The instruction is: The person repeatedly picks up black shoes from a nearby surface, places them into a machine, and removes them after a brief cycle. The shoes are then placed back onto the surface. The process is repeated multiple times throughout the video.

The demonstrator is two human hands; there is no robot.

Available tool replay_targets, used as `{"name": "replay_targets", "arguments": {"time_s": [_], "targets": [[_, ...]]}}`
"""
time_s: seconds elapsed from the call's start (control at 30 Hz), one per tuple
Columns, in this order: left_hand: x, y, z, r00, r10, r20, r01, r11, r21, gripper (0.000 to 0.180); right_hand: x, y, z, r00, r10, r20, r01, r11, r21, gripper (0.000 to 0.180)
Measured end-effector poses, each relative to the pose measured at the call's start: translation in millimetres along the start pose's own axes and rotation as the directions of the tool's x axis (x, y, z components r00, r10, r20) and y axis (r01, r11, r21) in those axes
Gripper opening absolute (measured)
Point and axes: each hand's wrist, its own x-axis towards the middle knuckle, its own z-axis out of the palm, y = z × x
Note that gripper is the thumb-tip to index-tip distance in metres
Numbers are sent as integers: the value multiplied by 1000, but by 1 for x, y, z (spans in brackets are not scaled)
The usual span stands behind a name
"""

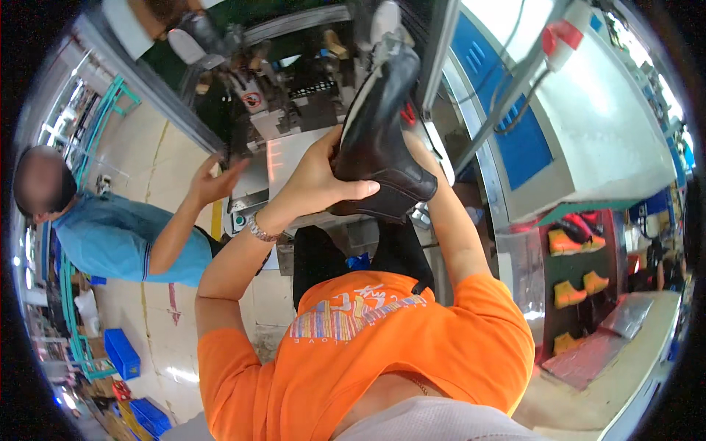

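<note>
A black leather boot (376,140) is held up in front of me, its toe end pointing away and its broad, stitched end towards me. A pale edge runs along its left side. My left hand (321,180) grips the boot from the left, with the thumb laid across the leather near its lower end. On the other side my right hand (421,156) is against the boot, its fingers mostly hidden behind it. Beyond the boot is a machine (294,92) with metal parts and a light flat plate (288,158).
At left a person in a blue shirt (132,235) reaches a hand (217,180) towards the machine. A white and blue cabinet (588,125) stands at right, with orange shoes (570,294) on a rack below. Blue bins (121,353) lie on the left floor.
</note>
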Motion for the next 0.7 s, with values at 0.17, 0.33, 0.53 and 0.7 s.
{"name": "replay_targets", "arguments": {"time_s": [0.17, 0.33, 0.53, 0.7], "targets": [[26, -31, 42, 954, -168, 250, 251, 903, -350, 50, -110, -39, -39, 952, -236, -196, 231, 972, -49, 61], [63, -49, 130, 876, -246, 415, 432, 784, -446, 38, -323, -57, -52, 907, -399, 135, 357, 898, 257, 90], [97, -64, 290, 687, -201, 699, 506, 822, -262, 46, -417, -11, -82, 612, -268, -744, 433, 901, 31, 74], [134, -45, 385, 651, 194, 734, -198, 977, -82, 91, -466, 44, -164, 340, -217, -915, 675, 734, 77, 62]]}}
